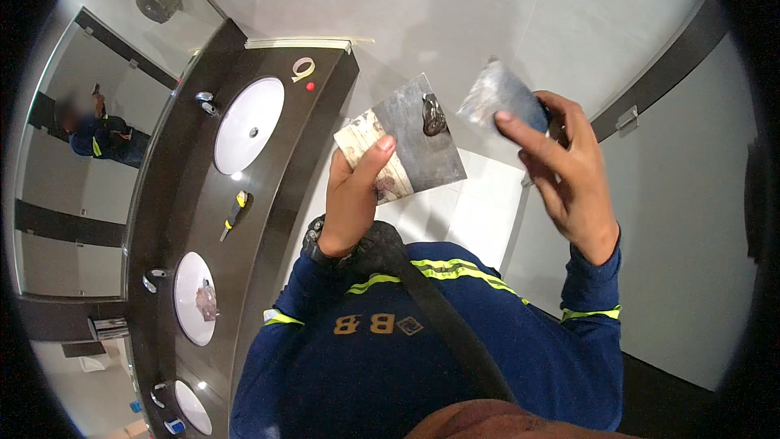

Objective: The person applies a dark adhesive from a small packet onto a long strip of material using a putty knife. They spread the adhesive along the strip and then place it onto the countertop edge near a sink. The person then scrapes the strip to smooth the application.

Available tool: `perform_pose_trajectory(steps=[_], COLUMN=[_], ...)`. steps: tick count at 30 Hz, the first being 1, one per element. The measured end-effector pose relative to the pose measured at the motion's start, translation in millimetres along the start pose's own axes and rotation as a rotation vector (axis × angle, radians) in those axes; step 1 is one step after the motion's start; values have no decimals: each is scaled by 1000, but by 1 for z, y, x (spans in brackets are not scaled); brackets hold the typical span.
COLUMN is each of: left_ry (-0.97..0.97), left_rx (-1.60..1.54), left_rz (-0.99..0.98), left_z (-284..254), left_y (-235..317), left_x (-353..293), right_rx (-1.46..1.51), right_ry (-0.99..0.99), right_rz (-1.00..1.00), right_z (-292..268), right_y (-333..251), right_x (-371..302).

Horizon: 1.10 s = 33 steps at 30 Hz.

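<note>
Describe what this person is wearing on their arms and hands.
Both arms are covered by long dark blue sleeves with narrow bands of bright yellow and grey reflective trim. The left hand is bare, with a dark watch at its wrist. The right hand is bare too, with no glove.
</note>
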<state>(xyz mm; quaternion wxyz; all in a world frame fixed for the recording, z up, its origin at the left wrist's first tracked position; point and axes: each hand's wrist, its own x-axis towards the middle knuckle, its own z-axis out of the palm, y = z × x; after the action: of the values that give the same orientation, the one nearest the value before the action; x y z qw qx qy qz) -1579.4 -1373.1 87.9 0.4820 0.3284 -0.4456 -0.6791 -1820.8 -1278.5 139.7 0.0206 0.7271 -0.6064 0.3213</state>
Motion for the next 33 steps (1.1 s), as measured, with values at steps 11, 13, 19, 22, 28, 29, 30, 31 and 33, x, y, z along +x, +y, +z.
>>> perform_pose_trajectory(steps=[11, 13, 19, 22, 28, 29, 30, 31, 33], left_ry=[-6, -25, -112, -142, -15, -49, -81, -114, -87], left_rx=[172, 237, 210, 240, -173, -169, -161, -153, -166], left_rz=[54, 28, 41, 20, -178, -162, -152, -143, -105], left_z=[11, 11, 12, -1, 15, 13, 5, -1, -8], left_y=[-8, -9, -11, -15, -14, -15, -19, -21, -22], left_x=[18, 17, 22, 28, 31, 33, 35, 38, 33], right_rx=[-151, -163, -183, -139, 558, 578, 603, 579, 412], right_ry=[-95, -58, -54, -85, -180, -183, -188, -205, -235], right_rz=[-60, -52, -57, -35, 8, 33, 63, 80, 81], right_z=[-3, -5, 8, 6, 40, 48, 55, 59, 68], right_y=[-9, -15, -8, -7, 42, 46, 48, 50, 59], right_x=[20, 20, 25, 22, 25, 25, 25, 26, 25])
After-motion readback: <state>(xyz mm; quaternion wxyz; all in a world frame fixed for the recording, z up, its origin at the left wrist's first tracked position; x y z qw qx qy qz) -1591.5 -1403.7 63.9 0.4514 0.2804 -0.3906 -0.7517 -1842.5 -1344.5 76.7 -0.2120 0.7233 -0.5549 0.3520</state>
